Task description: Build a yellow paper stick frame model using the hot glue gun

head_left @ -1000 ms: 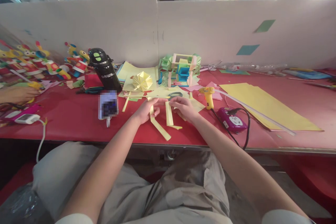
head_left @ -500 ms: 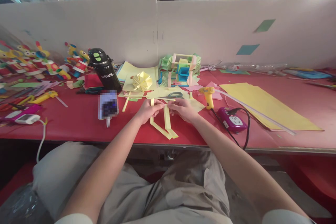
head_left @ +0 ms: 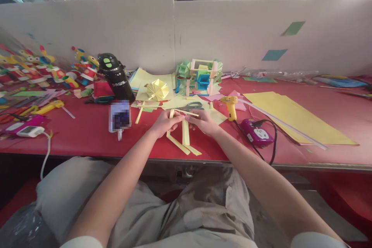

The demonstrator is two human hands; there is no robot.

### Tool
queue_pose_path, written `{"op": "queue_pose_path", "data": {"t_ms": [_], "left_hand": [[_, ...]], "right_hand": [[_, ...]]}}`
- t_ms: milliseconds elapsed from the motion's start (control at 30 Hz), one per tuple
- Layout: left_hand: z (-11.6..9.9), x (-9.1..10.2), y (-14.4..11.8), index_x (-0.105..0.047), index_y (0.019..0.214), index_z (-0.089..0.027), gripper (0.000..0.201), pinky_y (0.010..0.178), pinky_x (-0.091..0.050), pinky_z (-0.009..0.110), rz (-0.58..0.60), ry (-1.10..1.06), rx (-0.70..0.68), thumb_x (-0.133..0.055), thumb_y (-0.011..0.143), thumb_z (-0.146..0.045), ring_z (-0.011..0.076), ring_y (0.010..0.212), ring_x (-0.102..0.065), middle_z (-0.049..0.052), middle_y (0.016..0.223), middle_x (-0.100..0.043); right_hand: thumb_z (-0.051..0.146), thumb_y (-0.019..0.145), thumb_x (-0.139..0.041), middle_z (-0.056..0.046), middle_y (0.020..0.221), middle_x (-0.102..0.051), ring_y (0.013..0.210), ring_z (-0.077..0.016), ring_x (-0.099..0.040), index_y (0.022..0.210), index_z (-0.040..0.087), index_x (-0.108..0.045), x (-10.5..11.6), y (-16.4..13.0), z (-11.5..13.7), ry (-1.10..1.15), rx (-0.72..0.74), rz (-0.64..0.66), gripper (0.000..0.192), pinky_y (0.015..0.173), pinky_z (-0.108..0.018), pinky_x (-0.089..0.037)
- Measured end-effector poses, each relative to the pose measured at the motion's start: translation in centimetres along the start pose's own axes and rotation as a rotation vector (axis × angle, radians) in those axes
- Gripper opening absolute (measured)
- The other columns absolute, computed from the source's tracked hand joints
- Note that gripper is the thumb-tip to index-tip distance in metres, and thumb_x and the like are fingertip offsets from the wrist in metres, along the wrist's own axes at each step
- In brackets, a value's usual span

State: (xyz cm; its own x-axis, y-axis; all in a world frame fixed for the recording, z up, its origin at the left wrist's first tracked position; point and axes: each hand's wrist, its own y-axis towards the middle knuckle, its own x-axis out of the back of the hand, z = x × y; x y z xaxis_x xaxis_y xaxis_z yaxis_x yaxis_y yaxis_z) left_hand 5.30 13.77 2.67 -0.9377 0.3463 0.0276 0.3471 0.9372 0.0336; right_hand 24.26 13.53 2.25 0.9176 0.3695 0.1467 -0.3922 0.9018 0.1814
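Observation:
Between my hands is a pale yellow folded paper strip (head_left: 186, 135), bent at several places into an angular, frame-like shape. My left hand (head_left: 167, 122) pinches its upper left part between thumb and fingers. Close beside it, my right hand (head_left: 202, 121) pinches the strip near its top, the two thumbs almost meeting. The lower ends of the strip hang down above the red tabletop near its front edge. Just beyond the hands lie dark-handled scissors (head_left: 194, 105) on yellow paper scraps. The fingertips behind the paper are partly hidden.
A yellow hot glue gun (head_left: 231, 107) and a purple power socket (head_left: 257, 133) with a black cord stand to the right, near yellow sheets (head_left: 293, 118). A paper wheel model (head_left: 202, 79), a yellow pleated rosette (head_left: 157, 90), a black bottle (head_left: 116, 81) and a blurred-out device (head_left: 119, 117) are around.
The paper strip has turned slightly in my hands. Its top piece now slants down to the right, and its lower end has shifted a little right. The hands stay nearly in place.

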Motion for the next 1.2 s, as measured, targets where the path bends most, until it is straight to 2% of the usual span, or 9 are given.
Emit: {"op": "queue_pose_path", "data": {"t_ms": [200,300,433,767,1000,1200], "left_hand": [[-0.09,-0.04,-0.07,-0.062,0.071,-0.014,0.027,0.037,-0.024,0.019,-0.030,-0.002,-0.029,-0.077,0.072,-0.037,0.0054,0.039,-0.039,-0.006,0.046,-0.043],[0.07,0.01,0.01,-0.063,0.072,-0.014,0.031,0.037,-0.025,0.020,-0.075,-0.001,-0.059,-0.077,0.071,-0.041,0.0057,0.038,-0.037,-0.006,0.043,-0.043],[0.39,0.04,0.18,-0.065,0.076,-0.014,0.035,0.037,-0.028,0.020,-0.147,-0.005,-0.091,-0.078,0.069,-0.046,0.0069,0.038,-0.039,-0.006,0.041,-0.046],[0.09,0.04,0.03,-0.066,0.075,-0.014,0.033,0.037,-0.024,0.019,-0.081,-0.019,-0.046,-0.083,0.066,-0.042,0.0053,0.040,-0.037,-0.006,0.045,-0.043],[0.55,0.26,0.32,-0.061,0.071,-0.016,0.034,0.037,-0.027,0.020,-0.201,-0.010,-0.139,-0.080,0.070,-0.044,0.0061,0.038,-0.036,-0.007,0.042,-0.043],[0.28,0.14,0.14,-0.062,0.075,-0.016,0.035,0.038,-0.024,0.020,-0.098,-0.050,-0.072,-0.081,0.069,-0.045,0.0059,0.040,-0.037,-0.007,0.046,-0.043]], "right_hand": [[0.056,0.077,-0.071,0.002,0.057,-0.058,0.053,-0.0120,-0.057,0.076,0.016,-0.061,-0.49,0.06,0.27,0.041,-0.042,0.000,0.040,0.050,-0.026,-0.049],[0.057,0.078,-0.070,0.001,0.058,-0.059,0.052,-0.0119,-0.058,0.070,0.016,-0.059,-0.61,0.03,0.53,0.055,-0.084,0.055,0.043,0.052,-0.026,-0.050],[0.055,0.077,-0.072,0.001,0.053,-0.059,0.047,-0.0100,-0.056,0.066,0.017,-0.056,-0.47,-0.05,0.56,-0.016,-0.105,0.122,0.043,0.047,-0.023,-0.043],[0.055,0.078,-0.071,0.003,0.055,-0.057,0.048,-0.0101,-0.055,0.072,0.017,-0.059,-0.42,-0.04,0.29,-0.060,-0.027,0.099,0.041,0.049,-0.023,-0.045],[0.055,0.077,-0.072,0.002,0.053,-0.059,0.049,-0.0109,-0.056,0.067,0.018,-0.056,-0.58,-0.19,0.54,-0.069,-0.063,0.123,0.042,0.050,-0.023,-0.044],[0.053,0.079,-0.071,0.002,0.052,-0.058,0.048,-0.0107,-0.055,0.067,0.019,-0.053,-0.47,-0.39,0.52,-0.098,-0.032,0.120,0.041,0.050,-0.024,-0.044]]}}
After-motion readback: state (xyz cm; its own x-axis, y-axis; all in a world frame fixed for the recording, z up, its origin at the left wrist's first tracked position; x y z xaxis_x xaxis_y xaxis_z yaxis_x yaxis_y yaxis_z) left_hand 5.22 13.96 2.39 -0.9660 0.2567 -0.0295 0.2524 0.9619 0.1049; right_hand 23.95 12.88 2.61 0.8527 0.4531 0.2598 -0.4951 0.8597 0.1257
